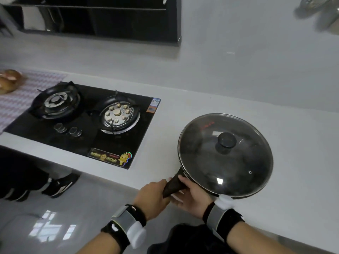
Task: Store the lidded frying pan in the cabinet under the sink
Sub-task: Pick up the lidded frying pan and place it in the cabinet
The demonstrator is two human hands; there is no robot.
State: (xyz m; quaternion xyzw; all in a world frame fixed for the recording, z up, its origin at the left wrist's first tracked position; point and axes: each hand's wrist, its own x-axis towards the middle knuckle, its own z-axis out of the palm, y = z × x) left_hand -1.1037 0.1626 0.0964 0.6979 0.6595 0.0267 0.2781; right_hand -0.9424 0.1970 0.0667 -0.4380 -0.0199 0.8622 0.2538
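A black frying pan (201,178) sits on the white counter (183,110), right of the stove. A glass lid (238,162) with a black knob (227,140) covers it. The pan's dark handle (174,186) sticks out past the counter's front edge toward me. My left hand (152,197) wraps the end of the handle from the left. My right hand (194,197) holds the handle from the right, close to the pan's rim. Both wrists wear black and grey bands. No sink or cabinet under it is in view.
A black two-burner gas stove (82,121) is set into the counter at left, with a patterned cloth (22,99) and bread rolls (9,79) beyond it. A dark shelf unit (100,19) hangs above. Another person's leg and shoe (60,184) stand on the glossy floor at left.
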